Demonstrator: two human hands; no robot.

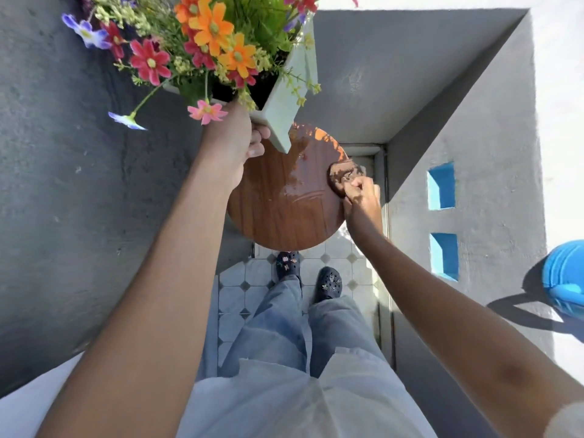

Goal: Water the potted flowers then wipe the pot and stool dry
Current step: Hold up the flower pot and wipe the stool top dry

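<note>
spilling past the top edge, the flowers (202,42) are cut off, and their blooms hide most of the pale square pot (284,99); its base cannot be seen. the left hand (234,143) grips the pot's near corner, fingers curled under it, holding it tilted and raised above the stool (284,197). just right of that hand, the round brown wooden seat shows wet, glossy streaks. the right hand (363,197) pinches a dark brown cloth (343,178) against the seat's far right edge; the cloth's shape is hard to make out. well right of that hand, a blue watering can (565,276) is cut by the frame.
</note>
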